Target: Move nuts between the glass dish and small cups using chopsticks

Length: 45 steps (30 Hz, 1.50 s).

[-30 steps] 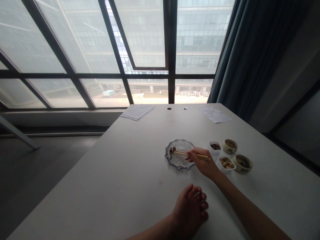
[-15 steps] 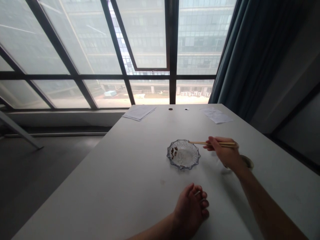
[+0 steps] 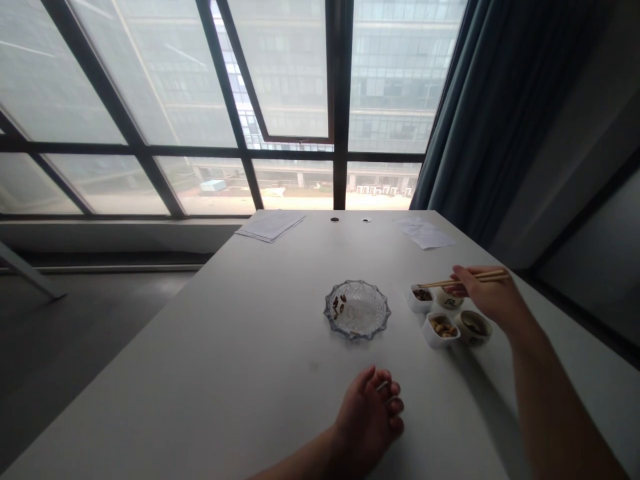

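My right hand grips a pair of wooden chopsticks whose tips hover over a small white square dish of dark bits. A glass scalloped dish in the middle of the white table holds a few dark pieces at its left side. My left hand rests on the table near the front edge, fingers curled loosely with nothing visible in them.
A second white square dish with pale nuts and two round cream bowls stand beside the first dish. Papers and a sheet lie at the table's far end, by the window. A dark curtain hangs at right.
My right hand has carried the chopsticks from the glass dish rightward to above the small dishes. The dark pieces stay in the glass dish. My left hand has stayed put.
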Each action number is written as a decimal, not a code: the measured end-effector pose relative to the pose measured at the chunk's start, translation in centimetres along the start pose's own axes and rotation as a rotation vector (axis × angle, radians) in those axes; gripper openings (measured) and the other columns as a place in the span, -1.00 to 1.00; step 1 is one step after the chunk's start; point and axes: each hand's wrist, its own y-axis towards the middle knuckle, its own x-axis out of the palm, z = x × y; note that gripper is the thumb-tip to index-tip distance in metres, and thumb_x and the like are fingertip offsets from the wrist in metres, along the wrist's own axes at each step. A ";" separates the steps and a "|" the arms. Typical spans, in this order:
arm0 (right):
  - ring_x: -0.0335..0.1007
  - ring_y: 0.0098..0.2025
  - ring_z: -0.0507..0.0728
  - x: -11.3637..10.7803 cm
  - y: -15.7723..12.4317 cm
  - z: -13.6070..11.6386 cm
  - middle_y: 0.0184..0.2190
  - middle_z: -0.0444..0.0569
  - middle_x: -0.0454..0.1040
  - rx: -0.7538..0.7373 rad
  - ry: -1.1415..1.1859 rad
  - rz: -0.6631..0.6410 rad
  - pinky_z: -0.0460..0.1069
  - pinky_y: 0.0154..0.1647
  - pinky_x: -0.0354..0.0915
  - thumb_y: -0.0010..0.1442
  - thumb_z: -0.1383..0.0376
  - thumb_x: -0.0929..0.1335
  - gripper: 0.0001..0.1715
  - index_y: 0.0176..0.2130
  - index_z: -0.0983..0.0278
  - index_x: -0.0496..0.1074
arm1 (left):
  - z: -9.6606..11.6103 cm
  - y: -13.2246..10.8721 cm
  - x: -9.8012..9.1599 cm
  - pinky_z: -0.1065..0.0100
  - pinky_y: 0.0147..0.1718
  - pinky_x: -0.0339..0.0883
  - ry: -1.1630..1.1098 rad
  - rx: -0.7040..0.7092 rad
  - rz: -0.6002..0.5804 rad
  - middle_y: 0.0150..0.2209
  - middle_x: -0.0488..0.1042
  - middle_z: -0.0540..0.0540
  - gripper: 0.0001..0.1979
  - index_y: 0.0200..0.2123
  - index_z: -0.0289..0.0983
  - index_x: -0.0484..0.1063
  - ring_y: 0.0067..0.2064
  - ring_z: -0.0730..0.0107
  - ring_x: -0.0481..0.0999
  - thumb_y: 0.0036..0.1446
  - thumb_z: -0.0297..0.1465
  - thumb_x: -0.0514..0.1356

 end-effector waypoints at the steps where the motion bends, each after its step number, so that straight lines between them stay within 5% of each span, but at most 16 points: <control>1: 0.65 -0.46 0.25 0.2 0.0 -0.1 -0.46 0.07 0.66 -0.015 -0.036 -0.019 -0.01 -0.50 0.56 0.14 0.07 0.50 -0.70 -0.38 0.27 0.61 | 0.0 0.0 0.0 0.40 -0.45 -0.05 0.000 0.000 0.000 -0.41 0.41 0.00 -0.81 -0.30 -0.25 0.41 -0.47 0.42 0.34 0.24 -0.24 0.22; 15: 0.63 -0.48 0.20 0.9 -1.6 -2.7 -0.47 0.06 0.65 -0.072 0.051 0.048 -0.04 -0.49 0.53 0.14 -0.01 0.50 -0.61 -0.36 0.28 0.61 | 0.0 0.1 -0.2 0.40 -0.45 -0.05 0.002 -0.011 -0.009 -0.41 0.42 0.00 -0.80 -0.30 -0.25 0.42 -0.47 0.42 0.35 0.21 -0.24 0.26; 24: 0.59 -0.39 0.13 9.6 -7.5 -4.4 -0.46 -0.01 0.62 -0.163 0.102 -0.547 -0.05 -0.36 0.45 0.32 0.02 0.38 -0.57 -0.36 0.29 0.58 | 0.1 0.1 -0.2 0.40 -0.45 -0.05 0.006 -0.020 -0.021 -0.41 0.41 0.00 -0.80 -0.30 -0.25 0.41 -0.47 0.43 0.34 0.22 -0.23 0.26; 28: 0.52 -0.36 0.10 11.5 -8.6 -3.5 -0.43 -0.05 0.55 -0.298 0.082 -0.669 -0.06 -0.33 0.39 0.35 0.11 0.37 -0.62 -0.40 0.27 0.57 | 0.0 0.2 -0.3 0.39 -0.45 -0.05 0.007 -0.033 -0.019 -0.41 0.40 0.00 -0.81 -0.29 -0.24 0.40 -0.47 0.42 0.34 0.22 -0.24 0.25; 32: 0.47 -0.34 0.08 12.0 -8.5 -2.6 -0.40 -0.04 0.53 -0.366 0.086 -0.670 -0.05 -0.29 0.35 0.37 0.10 0.35 -0.57 -0.42 0.27 0.59 | -0.1 0.2 -0.2 0.39 -0.45 -0.06 0.004 -0.036 -0.014 -0.41 0.40 0.00 -0.81 -0.30 -0.24 0.39 -0.47 0.43 0.34 0.22 -0.24 0.24; 39: 0.52 -0.38 0.13 12.9 -8.4 -1.2 -0.44 0.01 0.61 -0.268 0.116 -0.621 -0.03 -0.34 0.38 0.38 0.00 0.31 -0.47 -0.39 0.30 0.61 | 0.0 0.0 0.0 0.40 -0.44 -0.06 0.006 -0.040 -0.006 -0.42 0.39 0.01 -0.81 -0.30 -0.24 0.39 -0.47 0.42 0.34 0.23 -0.24 0.22; 45: 0.60 -0.35 0.18 11.6 -7.8 -2.6 -0.41 0.06 0.65 -0.227 0.142 -0.537 0.01 -0.31 0.48 0.36 -0.05 0.32 -0.44 -0.37 0.30 0.61 | 0.1 0.1 0.1 0.40 -0.44 -0.05 0.007 -0.040 -0.008 -0.41 0.39 0.00 -0.81 -0.30 -0.24 0.40 -0.47 0.42 0.33 0.24 -0.24 0.22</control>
